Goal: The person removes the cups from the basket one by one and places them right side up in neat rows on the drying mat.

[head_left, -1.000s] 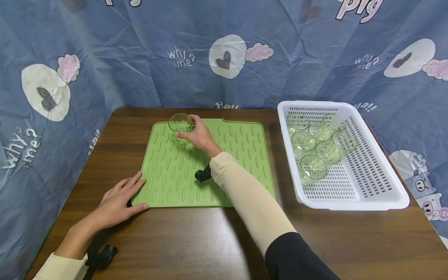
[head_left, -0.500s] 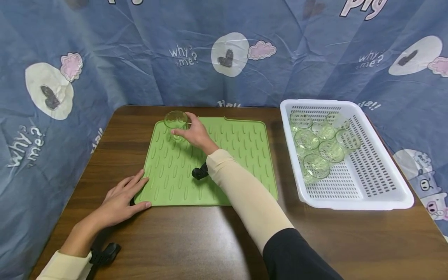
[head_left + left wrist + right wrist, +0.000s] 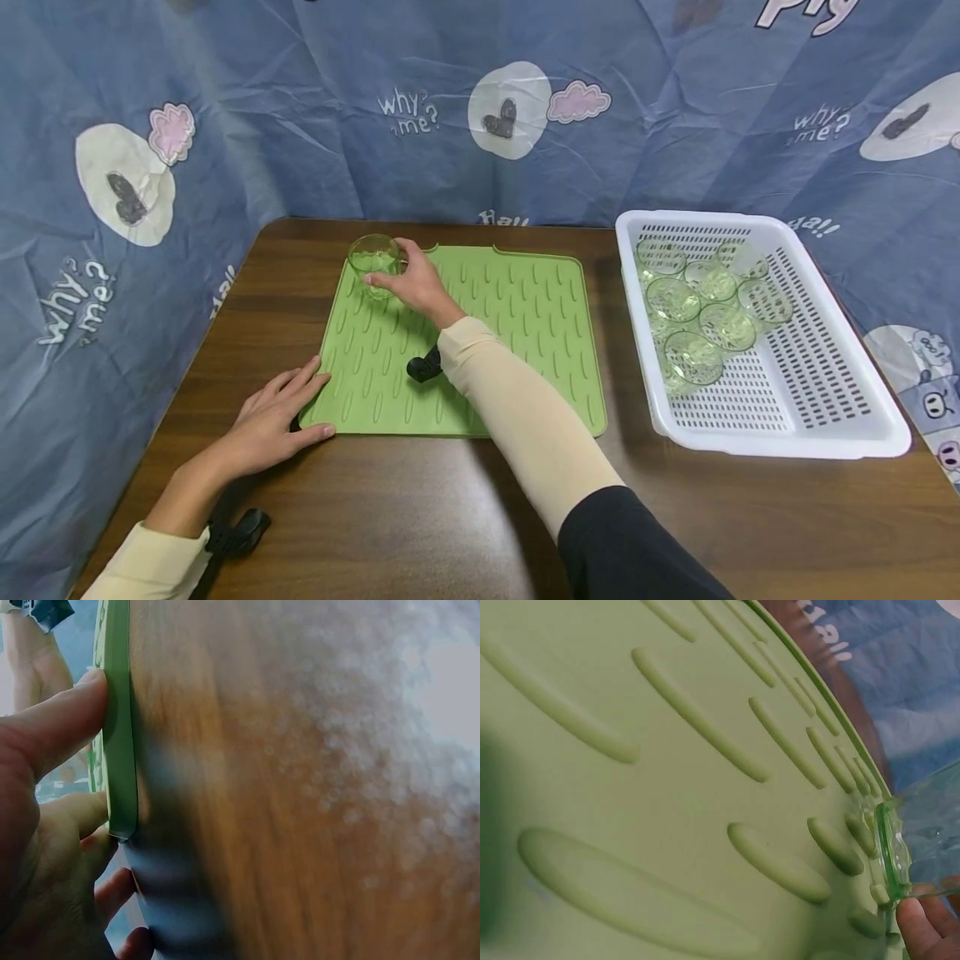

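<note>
A clear green-tinted drinking glass (image 3: pixel 373 260) stands upright at the back left corner of the green ridged mat (image 3: pixel 480 400). My right hand (image 3: pixel 417 283) grips it from the right, thumb in front and fingers behind. In the right wrist view the glass (image 3: pixel 930 832) has its base at the mat's surface, with a thumb against its side. My left hand (image 3: pixel 270 421) lies with straight fingers at the mat's front left corner. In the left wrist view the left thumb (image 3: pixel 75 712) rests on the mat's edge (image 3: pixel 120 750).
On the right of the brown wooden table (image 3: pixel 420 517) stands a white perforated basket (image 3: pixel 832 442). Several similar glasses (image 3: pixel 693 358) stand upright inside it, towards its left side. A blue printed cloth (image 3: pixel 315 167) hangs behind the table.
My right hand has moved the glass left and back, to the mat's corner. The left hand keeps its place at the mat. The head view has shifted slightly.
</note>
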{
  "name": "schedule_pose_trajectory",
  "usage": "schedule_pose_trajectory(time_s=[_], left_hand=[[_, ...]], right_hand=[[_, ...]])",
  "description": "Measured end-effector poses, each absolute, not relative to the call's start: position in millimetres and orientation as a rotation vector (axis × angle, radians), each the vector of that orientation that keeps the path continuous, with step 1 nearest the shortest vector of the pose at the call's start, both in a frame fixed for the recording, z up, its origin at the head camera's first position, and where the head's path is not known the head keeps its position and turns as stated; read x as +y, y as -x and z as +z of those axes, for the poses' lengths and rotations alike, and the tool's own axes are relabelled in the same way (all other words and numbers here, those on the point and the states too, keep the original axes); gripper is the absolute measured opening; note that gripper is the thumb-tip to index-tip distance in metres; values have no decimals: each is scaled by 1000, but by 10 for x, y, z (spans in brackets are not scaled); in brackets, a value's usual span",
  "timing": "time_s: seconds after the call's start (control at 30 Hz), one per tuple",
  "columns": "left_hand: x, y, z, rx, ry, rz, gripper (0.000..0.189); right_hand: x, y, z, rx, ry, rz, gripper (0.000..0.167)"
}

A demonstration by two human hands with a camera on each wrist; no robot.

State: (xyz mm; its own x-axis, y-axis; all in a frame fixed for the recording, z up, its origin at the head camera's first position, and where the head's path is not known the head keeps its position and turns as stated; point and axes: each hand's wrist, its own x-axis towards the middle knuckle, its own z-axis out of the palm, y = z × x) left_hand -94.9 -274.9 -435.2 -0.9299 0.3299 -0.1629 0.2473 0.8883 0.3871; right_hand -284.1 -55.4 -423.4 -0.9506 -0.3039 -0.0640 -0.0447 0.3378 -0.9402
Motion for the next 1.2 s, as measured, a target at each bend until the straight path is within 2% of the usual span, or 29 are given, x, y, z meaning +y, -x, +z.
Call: schedule_pose_trajectory(time_s=[1.2], left_hand=[[-2754,945,-4348,2814,-434,543,81]], right_hand=[[-677,2846,-4284,2386,344,-1581,85]])
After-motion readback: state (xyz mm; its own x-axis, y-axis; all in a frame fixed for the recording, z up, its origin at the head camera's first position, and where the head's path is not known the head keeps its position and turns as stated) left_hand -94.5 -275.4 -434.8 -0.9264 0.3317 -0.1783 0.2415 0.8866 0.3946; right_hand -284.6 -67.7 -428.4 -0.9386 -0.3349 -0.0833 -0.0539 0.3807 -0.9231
